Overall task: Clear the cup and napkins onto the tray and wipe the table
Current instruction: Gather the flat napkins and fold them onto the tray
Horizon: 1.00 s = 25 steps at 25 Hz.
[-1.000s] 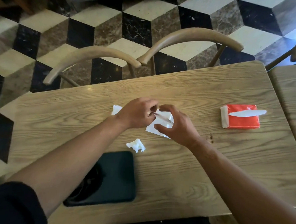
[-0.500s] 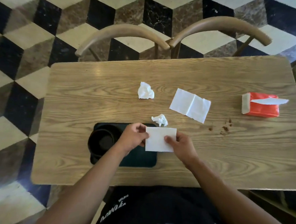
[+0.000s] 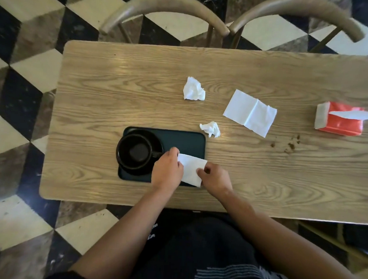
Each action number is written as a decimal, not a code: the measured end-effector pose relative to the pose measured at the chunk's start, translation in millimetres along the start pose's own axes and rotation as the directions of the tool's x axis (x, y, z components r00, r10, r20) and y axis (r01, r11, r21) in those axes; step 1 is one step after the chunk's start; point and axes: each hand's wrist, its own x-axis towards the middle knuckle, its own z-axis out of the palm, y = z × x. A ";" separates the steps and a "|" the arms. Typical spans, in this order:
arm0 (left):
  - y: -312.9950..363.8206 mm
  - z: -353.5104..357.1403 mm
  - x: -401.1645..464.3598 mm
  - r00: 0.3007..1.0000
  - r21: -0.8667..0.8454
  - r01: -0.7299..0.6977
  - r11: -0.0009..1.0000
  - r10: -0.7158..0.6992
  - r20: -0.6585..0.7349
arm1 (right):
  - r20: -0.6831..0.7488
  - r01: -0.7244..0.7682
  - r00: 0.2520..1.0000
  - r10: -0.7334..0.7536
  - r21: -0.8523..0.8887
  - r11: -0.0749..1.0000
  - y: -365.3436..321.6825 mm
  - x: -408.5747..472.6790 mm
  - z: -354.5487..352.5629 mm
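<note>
Head view, looking straight down on a rectangular light wooden table (image 3: pixel 117 89) with rounded corners. Near its front edge lies a dark green rectangular tray (image 3: pixel 185 141). On the tray's left half sits a black cup (image 3: pixel 135 151) on a black saucer (image 3: pixel 155 141), the cup's handle pointing right. Over the tray's right front corner, the left hand (image 3: pixel 166 170) and the right hand (image 3: pixel 215 179) pinch a flat white napkin (image 3: pixel 191 169) between them, one hand at each side, fingers closed on its edges. Whether the napkin touches the tray cannot be told.

Beyond the tray, a small crumpled white napkin (image 3: pixel 210 129) lies on the wood just past the tray's far right corner. A larger crumpled white napkin (image 3: pixel 193 89) rests farther back, near the table's middle. To its right lies an unfolded white napkin with a centre crease (image 3: pixel 249 112), flat on the wood. Brown crumbs or stains (image 3: pixel 289 145) dot the surface right of the tray. Near the right edge sits a red tissue pack (image 3: pixel 339 124) with a white tissue sticking out.

Two curved wooden chair backs (image 3: pixel 166 5) stand at the far side, above a black, cream and brown patterned tile floor (image 3: pixel 21 88). The person's dark clothing fills the bottom.
</note>
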 end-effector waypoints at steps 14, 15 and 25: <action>-36.3 24.6 -30.6 0.949 0.075 -0.317 0.946 0.316 0.017 | -0.092 0.228 0.958 -0.270 -0.325 0.918 3.3 -2.5 3.0; -37.5 27.9 -31.1 0.932 0.095 -0.363 0.927 0.360 0.046 | -0.059 0.283 0.946 -0.320 -0.331 0.900 3.8 -3.0 5.6; -46.0 28.6 -25.6 0.944 0.267 -0.327 0.906 0.304 0.126 | 0.044 0.410 0.894 -0.445 -0.482 0.774 11.1 10.7 16.2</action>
